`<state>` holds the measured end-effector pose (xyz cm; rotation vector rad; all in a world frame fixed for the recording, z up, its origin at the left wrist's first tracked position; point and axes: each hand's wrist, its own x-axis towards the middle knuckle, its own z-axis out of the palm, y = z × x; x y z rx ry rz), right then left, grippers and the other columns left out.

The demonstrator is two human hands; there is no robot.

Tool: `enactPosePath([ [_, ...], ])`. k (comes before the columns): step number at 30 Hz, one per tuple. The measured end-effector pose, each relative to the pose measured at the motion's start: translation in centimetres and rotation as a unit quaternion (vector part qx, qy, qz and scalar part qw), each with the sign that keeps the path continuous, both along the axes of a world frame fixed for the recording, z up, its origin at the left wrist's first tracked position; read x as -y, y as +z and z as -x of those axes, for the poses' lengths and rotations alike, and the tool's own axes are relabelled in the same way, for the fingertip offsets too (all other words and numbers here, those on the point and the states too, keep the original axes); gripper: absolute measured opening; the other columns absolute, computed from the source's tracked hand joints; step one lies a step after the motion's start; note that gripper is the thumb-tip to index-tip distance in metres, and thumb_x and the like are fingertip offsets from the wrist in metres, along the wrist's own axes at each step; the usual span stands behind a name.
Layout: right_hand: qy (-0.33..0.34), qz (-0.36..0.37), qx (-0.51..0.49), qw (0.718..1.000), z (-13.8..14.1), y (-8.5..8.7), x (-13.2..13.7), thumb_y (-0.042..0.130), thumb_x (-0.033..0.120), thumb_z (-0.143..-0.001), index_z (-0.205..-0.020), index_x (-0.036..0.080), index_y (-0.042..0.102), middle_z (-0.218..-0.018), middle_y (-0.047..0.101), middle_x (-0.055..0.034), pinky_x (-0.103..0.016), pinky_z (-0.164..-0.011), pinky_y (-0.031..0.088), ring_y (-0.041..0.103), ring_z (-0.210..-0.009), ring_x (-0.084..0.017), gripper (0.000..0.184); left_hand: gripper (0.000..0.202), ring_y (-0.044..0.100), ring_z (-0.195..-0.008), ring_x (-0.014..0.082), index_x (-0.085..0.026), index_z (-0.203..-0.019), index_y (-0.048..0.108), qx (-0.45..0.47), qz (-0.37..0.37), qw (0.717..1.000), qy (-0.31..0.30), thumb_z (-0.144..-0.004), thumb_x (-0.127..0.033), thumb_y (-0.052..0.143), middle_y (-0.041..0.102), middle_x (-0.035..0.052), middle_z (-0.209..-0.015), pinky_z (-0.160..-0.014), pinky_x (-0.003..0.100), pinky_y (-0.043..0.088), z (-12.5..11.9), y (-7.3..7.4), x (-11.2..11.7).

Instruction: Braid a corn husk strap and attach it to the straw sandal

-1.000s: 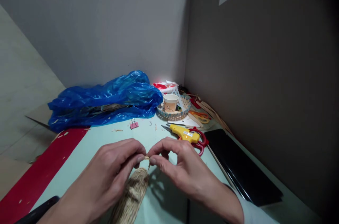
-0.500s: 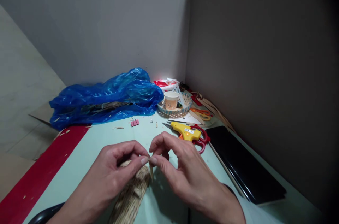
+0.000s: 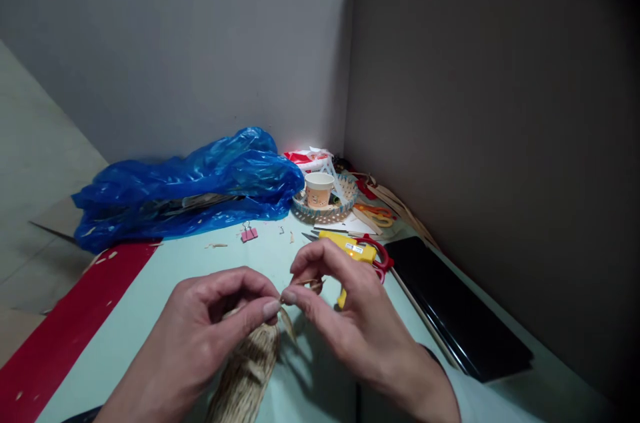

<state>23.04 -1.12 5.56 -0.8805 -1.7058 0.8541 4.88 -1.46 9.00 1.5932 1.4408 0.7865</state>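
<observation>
Got thin fibre strand (image 3: 289, 326) pinched in left hand (image 3: 200, 336), thumb + index together on it, nearer than yellow glue gun (image 3: 340, 245) and off to its left. Meeting same spot w/ right thumb tip, w/ right hand (image 3: 350, 323) just in front of glue gun, partly hiding it; index lifted off thumb w/ a bit of fibre curled in btwn, but can't tell whether other fingers grip. Partly under left hand, also nearer than glue gun and left of it: thick fibre bundle (image 3: 245, 369). Re progress, would call it midway: most fibre seemingly gathered in bundle already, strand end hanging loose, no finished knot visible; can't tell how much is left, nor if strand joins bundle, b/c of fingers in front. Around: overlapped by glue gun, red-handled scissors (image 3: 384, 255); beyond it, woven basket (image 3: 325, 213) w/ paper cup (image 3: 319, 192) inside, plus orange-handled scissors (image 3: 380, 215) a bit right; left of it, pink binder clip (image 3: 249, 235); farther left + beyond, blue plastic bag (image 3: 200, 176); to right + nearer, flat black item (image 3: 455, 303). Most in the way, prob.: glue gun itself + red-handled scissors, crowding right hand's far side.
</observation>
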Motion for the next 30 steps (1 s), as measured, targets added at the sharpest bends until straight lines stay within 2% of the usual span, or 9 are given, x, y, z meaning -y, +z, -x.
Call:
enactPosePath([
  [4,0.010,0.062,-0.110,0.992,0.0,0.1,-0.7,0.069,0.019,-0.082,-0.088,0.021,0.057,-0.078,0.062,0.0028,-0.025,-0.066,0.046,0.057,-0.070,-0.012,0.014,0.019,0.054,-0.060,0.0136,-0.023,-0.068,0.070,0.091,0.015,0.995,0.029,-0.074,-0.041,0.072,0.063,-0.0020,-0.062,-0.056,0.022,0.041,0.0,-0.1,0.4],
  [7,0.022,0.084,-0.140,0.986,0.0,0.3,-0.9,0.071,0.020,-0.080,-0.088,0.021,0.058,-0.077,0.063,0.0026,-0.024,-0.066,0.046,0.058,-0.071,-0.012,0.015,0.018,0.054,-0.060,0.0125,-0.022,-0.067,0.069,0.141,0.017,0.989,0.043,-0.074,-0.038,0.073,0.064,-0.0022,-0.061,-0.055,0.021,0.040,-0.4,0.2,0.7],
  [10,0.028,0.086,-0.128,0.988,-0.2,0.3,-0.9,0.070,0.022,-0.083,-0.092,0.021,0.060,-0.080,0.065,0.0025,-0.024,-0.068,0.047,0.058,-0.073,-0.012,0.014,0.018,0.052,-0.060,0.0116,-0.021,-0.068,0.069,0.162,0.009,0.985,0.052,-0.074,-0.037,0.074,0.064,-0.0021,-0.062,-0.054,0.020,0.038,-0.7,0.5,0.9],
  [15,0.047,0.036,-0.043,0.997,-0.4,0.7,-0.7,0.066,0.024,-0.088,-0.097,0.023,0.070,-0.089,0.068,0.0014,-0.025,-0.077,0.047,0.061,-0.084,-0.013,0.009,0.017,0.048,-0.056,0.0099,-0.019,-0.068,0.068,0.189,0.034,0.981,0.042,-0.073,-0.035,0.074,0.063,-0.0023,-0.060,-0.048,0.019,0.033,-1.0,0.8,1.2],
  [18,0.068,0.017,-0.033,0.997,-0.3,1.0,-0.5,0.069,0.024,-0.087,-0.094,0.022,0.073,-0.087,0.070,0.0005,-0.026,-0.078,0.047,0.063,-0.085,-0.014,0.008,0.017,0.045,-0.054,0.0089,-0.019,-0.067,0.068,0.190,0.038,0.980,0.043,-0.074,-0.034,0.073,0.063,-0.0028,-0.060,-0.046,0.019,0.030,-1.0,0.7,1.2],
  [22,0.036,-0.060,-0.028,0.997,-0.2,1.0,-0.4,0.067,0.017,-0.087,-0.083,0.018,0.072,-0.079,0.070,-0.0007,-0.026,-0.073,0.046,0.061,-0.077,-0.014,0.006,0.015,0.046,-0.055,0.0096,-0.020,-0.072,0.069,0.172,0.059,0.983,0.004,-0.075,-0.034,0.073,0.066,-0.0026,-0.062,-0.047,0.019,0.031,-0.7,0.4,0.8],
  [25,0.018,-0.135,0.003,0.991,-0.2,0.7,-0.4,0.064,0.011,-0.088,-0.083,0.016,0.069,-0.079,0.069,-0.0025,-0.027,-0.075,0.045,0.059,-0.078,-0.015,0.008,0.019,0.048,-0.058,0.0113,-0.020,-0.073,0.069,0.148,0.076,0.986,-0.031,-0.077,-0.038,0.071,0.066,-0.0019,-0.063,-0.052,0.020,0.034,-0.3,0.5,0.4],
  [27,0.014,-0.215,0.024,0.976,-0.2,0.6,-0.4,0.059,0.009,-0.089,-0.087,0.015,0.068,-0.079,0.067,-0.0042,-0.030,-0.075,0.046,0.058,-0.076,-0.015,0.011,0.022,0.045,-0.058,0.0115,-0.019,-0.072,0.068,0.130,0.104,0.985,-0.048,-0.078,-0.040,0.069,0.064,-0.0024,-0.062,-0.053,0.021,0.033,-0.1,0.7,0.3],
  [30,-0.004,-0.350,0.076,0.934,-0.4,0.8,-0.1,0.051,0.010,-0.094,-0.090,0.013,0.070,-0.079,0.068,-0.0066,-0.032,-0.070,0.046,0.053,-0.072,-0.016,0.020,0.022,0.036,-0.055,0.0109,-0.019,-0.068,0.065,0.106,0.137,0.982,-0.074,-0.076,-0.039,0.069,0.059,-0.0041,-0.060,-0.050,0.023,0.027,0.2,1.2,0.2],
])
